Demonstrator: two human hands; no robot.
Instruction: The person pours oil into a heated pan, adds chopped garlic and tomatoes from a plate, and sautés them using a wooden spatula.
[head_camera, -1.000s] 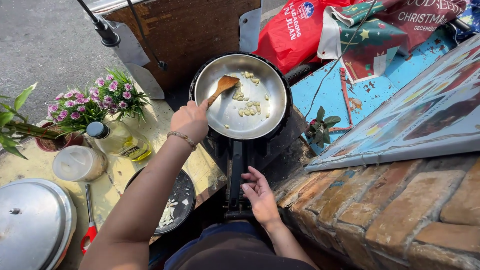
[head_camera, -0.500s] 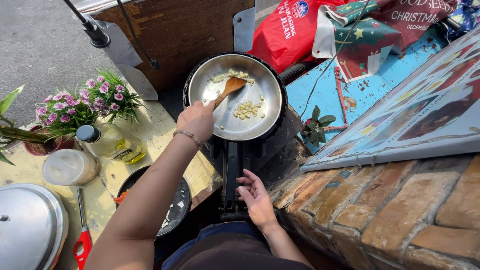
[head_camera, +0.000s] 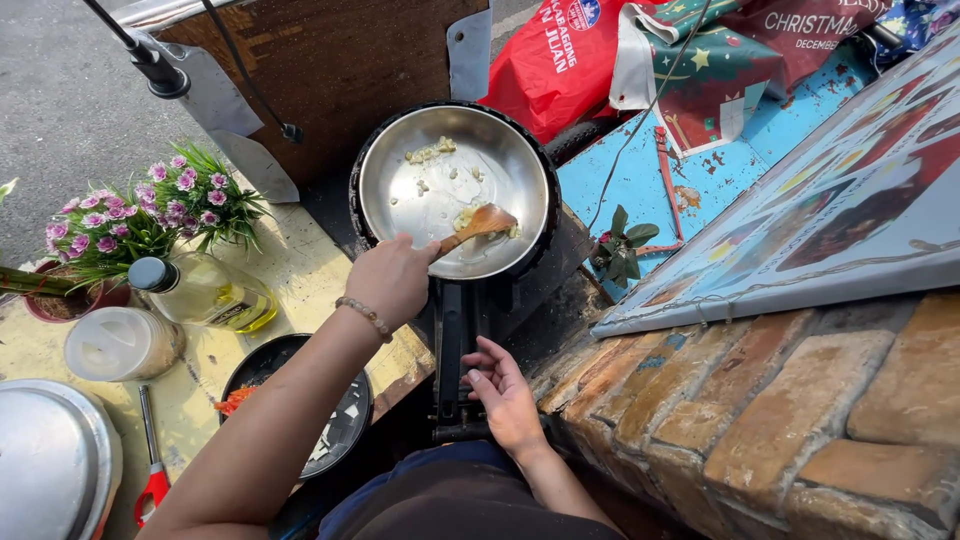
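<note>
Left hand (head_camera: 392, 278) with fingers wrapped round the handle of a wooden spatula (head_camera: 482, 222), its blade down inside the steel pan (head_camera: 400, 190) among pale chopped bits (head_camera: 432, 152) scattered over the pan floor. Right hand (head_camera: 503, 390) rests at the near end of the pan's black handle (head_camera: 452, 330), fingers loosely curled on it. On the yellow counter (head_camera: 290, 270) to the left: oil bottle (head_camera: 205, 293), lidded plastic jar (head_camera: 118, 343), dark plate (head_camera: 345, 420), pink flowers (head_camera: 150, 215).

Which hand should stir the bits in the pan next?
Probably the left hand: it already holds the wooden spoon, whose tip sits among the bits in the pan. The right hand is lower down, by the pan's handle.
</note>
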